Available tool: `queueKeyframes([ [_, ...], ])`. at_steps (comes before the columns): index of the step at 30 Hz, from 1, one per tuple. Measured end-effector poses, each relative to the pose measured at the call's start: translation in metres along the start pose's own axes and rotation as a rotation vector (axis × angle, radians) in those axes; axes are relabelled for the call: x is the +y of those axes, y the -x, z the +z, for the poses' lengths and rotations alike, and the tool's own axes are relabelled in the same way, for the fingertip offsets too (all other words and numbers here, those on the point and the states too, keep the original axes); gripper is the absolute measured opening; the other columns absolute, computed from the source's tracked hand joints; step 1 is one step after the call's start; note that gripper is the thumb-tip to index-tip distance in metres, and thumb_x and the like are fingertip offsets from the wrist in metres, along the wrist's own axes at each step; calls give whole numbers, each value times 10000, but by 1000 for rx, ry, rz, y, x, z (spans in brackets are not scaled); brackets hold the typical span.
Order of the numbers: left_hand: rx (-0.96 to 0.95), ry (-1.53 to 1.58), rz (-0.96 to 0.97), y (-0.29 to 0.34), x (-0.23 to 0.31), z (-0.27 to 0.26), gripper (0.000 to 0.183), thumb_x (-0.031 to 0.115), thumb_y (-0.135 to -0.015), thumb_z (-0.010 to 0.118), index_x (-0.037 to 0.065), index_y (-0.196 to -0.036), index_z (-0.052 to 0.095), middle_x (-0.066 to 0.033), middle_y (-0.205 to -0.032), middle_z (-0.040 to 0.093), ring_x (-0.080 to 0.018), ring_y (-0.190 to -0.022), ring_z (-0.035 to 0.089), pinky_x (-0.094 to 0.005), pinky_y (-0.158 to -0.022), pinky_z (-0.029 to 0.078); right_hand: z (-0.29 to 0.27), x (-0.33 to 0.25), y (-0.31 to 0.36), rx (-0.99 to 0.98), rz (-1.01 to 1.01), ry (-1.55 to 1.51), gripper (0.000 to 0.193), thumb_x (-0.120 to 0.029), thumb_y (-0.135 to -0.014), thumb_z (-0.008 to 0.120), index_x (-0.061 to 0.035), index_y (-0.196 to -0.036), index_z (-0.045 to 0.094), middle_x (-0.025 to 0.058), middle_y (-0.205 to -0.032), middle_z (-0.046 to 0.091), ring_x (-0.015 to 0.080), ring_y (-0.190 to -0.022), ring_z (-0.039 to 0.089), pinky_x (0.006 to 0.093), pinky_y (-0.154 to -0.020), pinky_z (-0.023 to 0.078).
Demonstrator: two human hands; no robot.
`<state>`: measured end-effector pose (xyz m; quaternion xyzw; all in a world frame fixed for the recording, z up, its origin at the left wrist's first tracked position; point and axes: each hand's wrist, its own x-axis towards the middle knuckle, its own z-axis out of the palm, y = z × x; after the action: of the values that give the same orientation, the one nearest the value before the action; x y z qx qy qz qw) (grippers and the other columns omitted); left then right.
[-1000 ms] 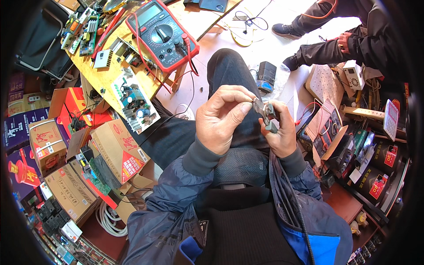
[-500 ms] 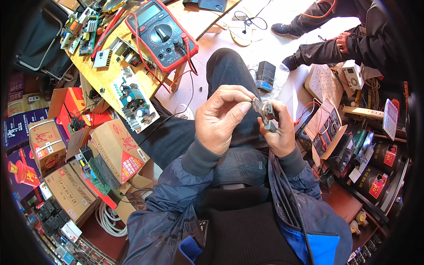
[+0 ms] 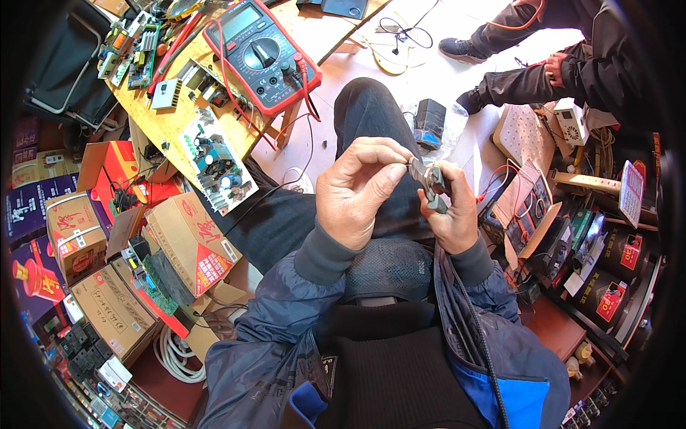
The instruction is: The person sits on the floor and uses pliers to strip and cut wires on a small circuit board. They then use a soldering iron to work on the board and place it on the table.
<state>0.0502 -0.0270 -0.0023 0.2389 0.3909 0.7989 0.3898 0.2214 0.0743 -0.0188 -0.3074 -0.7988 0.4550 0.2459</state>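
Above my lap, my right hand (image 3: 457,214) is closed round a pair of pliers (image 3: 420,172) with metal jaws and short grey-green handles. The jaws point up and left toward my left hand (image 3: 357,191). Thumb and forefinger of that hand are pinched together right at the tip of the jaws. Whatever lies between those fingertips is too small and too covered to name.
On the yellow bench, upper left, are a red-rimmed multimeter (image 3: 259,57) with leads and a circuit board (image 3: 220,166). Cardboard boxes (image 3: 193,239) stand at left. Boxes of parts and a small white fan unit (image 3: 569,120) lie right. Another person's legs (image 3: 522,84) reach in at upper right.
The pliers and my right hand have shifted very slightly. My left hand keeps its pinch in the same place.
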Motion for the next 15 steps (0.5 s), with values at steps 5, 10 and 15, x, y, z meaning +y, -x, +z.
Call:
queueKeyframes([
  [5, 10, 16, -27, 1, 1, 1, 137, -60, -965, 648, -31, -1096, 675, -147, -1135, 674, -204, -1057, 670, -350, -970, 547, 1, 2, 1, -3, 23, -7, 607, 115, -716, 727, -44, -1279, 563, 119, -1076, 637, 240, -956, 663, 329, -889, 523],
  [10, -16, -1, -4, -2, 0, 0, 127, -52, -974, 661, -4, -1090, 674, -90, -1156, 664, -119, -1030, 631, -260, -925, 515, 1, 0, -3, -5, -33, 3, 609, 120, -706, 718, -37, -1273, 560, 122, -1077, 622, 248, -955, 659, 331, -889, 523],
  [15, -9, 16, -12, -1, 2, 1, 125, -53, -970, 666, -6, -1086, 675, -95, -1160, 663, -125, -1037, 635, -265, -931, 518, 1, -2, -6, 6, -73, 20, 596, 121, -710, 711, -35, -1265, 560, 117, -1076, 611, 246, -947, 655, 332, -880, 525],
])
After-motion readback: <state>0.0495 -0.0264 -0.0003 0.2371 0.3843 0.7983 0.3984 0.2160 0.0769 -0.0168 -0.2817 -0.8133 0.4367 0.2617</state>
